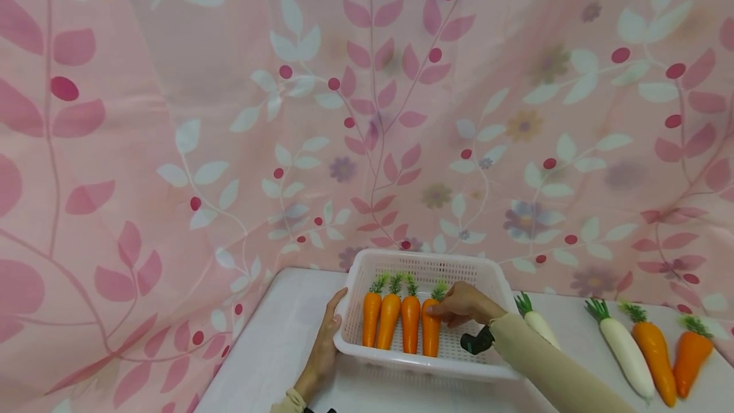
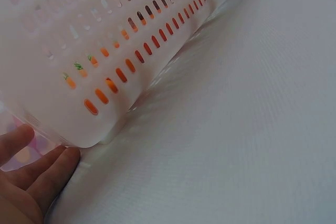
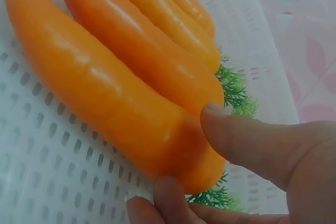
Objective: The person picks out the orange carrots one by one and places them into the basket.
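R hand [image 1: 467,303] pinches the rightmost carrot [image 1: 431,331] in the white basket [image 1: 424,366], near its far end — 3 other carrots [image 1: 390,320] just left. L hand [image 1: 325,344], fingers extended, touches basket's left side.

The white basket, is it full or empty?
Partly filled: four carrots lie in the basket, with bare floor showing to their right.

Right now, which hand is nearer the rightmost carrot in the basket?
Right. The right hand pinches that carrot; the left hand is at the left side of the basket, with three other carrots between.
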Available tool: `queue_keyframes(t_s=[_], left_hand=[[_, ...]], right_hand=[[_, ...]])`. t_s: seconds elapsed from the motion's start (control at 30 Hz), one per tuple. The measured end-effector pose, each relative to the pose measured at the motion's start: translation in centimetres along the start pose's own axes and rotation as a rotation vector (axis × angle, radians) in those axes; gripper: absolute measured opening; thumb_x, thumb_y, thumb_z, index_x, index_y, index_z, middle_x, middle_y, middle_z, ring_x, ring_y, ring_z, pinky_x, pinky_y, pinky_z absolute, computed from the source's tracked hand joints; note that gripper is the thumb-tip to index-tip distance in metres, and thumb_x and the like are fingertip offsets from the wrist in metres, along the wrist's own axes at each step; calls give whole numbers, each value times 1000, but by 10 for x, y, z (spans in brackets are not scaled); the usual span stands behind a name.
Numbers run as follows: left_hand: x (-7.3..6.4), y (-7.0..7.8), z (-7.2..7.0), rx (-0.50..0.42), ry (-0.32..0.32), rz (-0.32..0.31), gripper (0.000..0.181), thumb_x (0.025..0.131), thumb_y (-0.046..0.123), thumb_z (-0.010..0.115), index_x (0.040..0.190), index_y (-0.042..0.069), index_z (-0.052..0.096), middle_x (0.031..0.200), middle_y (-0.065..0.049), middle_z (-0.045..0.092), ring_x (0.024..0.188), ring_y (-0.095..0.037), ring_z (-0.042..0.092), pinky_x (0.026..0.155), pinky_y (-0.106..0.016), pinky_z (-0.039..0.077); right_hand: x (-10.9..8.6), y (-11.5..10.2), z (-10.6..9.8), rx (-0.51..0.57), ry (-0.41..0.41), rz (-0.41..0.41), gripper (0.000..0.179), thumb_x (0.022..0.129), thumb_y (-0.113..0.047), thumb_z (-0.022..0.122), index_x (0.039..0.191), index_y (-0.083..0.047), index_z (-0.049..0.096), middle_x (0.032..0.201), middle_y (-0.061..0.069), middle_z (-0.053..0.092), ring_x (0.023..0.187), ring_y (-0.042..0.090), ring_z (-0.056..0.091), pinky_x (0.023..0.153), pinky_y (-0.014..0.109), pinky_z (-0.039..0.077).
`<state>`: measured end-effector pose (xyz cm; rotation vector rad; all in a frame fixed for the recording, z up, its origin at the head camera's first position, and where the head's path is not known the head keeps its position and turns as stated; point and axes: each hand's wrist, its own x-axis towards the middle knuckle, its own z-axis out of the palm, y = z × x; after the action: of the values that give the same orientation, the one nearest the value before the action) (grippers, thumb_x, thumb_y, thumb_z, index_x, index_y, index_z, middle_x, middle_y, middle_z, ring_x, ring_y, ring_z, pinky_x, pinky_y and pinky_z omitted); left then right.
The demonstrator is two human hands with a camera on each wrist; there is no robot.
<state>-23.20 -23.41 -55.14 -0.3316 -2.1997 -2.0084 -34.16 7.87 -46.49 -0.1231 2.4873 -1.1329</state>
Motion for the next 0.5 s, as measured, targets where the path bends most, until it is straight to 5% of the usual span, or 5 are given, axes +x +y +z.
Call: queue_keyframes(t_s=[0.27,0.5], left_hand=[[1,0,1,0,9,13,54,115,38,21,168,30,22,176,-13,17,153,-44,30,121,-74,27],[0,-1,1,4,31,-8,53,115,40,22,168,34,23,176,-10,18,153,-41,31,121,-73,30]], right_hand=[[-6,-1,-7,-46,9,-13,33,87,-32,87,82,-2,77,72,8,67,67,18,63,73,37,66],[-14,2,-31,-86,-14,-38,41,92,-34,83,105,4,78,90,12,75,76,21,71,76,39,66]])
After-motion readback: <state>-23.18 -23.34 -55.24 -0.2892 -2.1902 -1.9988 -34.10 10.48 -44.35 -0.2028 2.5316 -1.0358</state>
